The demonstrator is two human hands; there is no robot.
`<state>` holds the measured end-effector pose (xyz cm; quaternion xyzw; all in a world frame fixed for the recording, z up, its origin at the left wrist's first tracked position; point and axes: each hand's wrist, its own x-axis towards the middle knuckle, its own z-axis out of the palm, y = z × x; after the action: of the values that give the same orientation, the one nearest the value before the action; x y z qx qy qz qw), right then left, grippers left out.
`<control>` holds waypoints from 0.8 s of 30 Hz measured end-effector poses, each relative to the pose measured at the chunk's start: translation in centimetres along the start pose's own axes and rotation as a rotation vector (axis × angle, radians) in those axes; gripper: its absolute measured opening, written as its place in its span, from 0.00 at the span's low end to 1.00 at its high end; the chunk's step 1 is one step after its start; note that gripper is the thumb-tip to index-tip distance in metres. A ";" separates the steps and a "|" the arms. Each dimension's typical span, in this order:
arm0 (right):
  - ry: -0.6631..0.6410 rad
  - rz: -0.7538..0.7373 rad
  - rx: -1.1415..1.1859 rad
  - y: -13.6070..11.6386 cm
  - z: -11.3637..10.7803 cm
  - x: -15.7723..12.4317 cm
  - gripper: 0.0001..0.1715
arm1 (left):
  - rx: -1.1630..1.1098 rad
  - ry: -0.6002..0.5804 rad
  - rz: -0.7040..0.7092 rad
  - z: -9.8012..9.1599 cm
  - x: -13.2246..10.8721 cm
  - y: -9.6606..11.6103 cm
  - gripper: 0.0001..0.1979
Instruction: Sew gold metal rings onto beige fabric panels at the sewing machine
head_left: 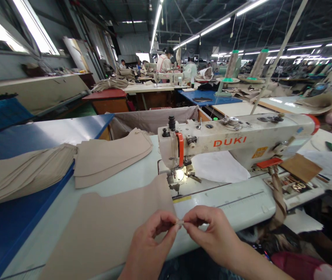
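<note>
My left hand (155,242) and my right hand (209,229) meet near the table's front edge, each pinching one end of a small pale strip (180,222). Most of the strip is hidden by my fingertips, so I cannot tell what exactly it is. Left of and under my left hand lies a large beige fabric panel (104,229), its upper corner reaching the needle area. Just beyond my hands stands a white sewing machine (207,140) with orange lettering, its lamp lit at the needle.
Several beige cut panels (110,155) lie left of the machine. A bigger stack (23,171) rests on a blue table (5,233). White cloth (220,167) sits under the machine arm. At right is a tray (294,184) of small parts. Another person (164,62) works farther back.
</note>
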<state>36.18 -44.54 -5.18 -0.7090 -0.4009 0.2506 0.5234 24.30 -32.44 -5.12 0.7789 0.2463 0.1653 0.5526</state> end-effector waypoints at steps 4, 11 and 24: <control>0.034 -0.012 -0.045 0.5 0.1 0.2 0.06 | 0.012 -0.120 0.062 -1.4 1.7 -0.8 0.07; 0.078 0.135 0.051 2.1 0.0 1.6 0.06 | 0.705 0.088 0.287 -3.7 7.7 -6.0 0.20; -0.058 0.420 0.088 3.6 2.7 10.8 0.11 | 0.826 0.087 0.510 -2.5 6.4 -8.5 0.21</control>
<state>41.15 -34.58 -8.71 -0.7458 -0.2478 0.3919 0.4783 26.50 -24.57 -12.36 0.9609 0.1155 0.2165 0.1282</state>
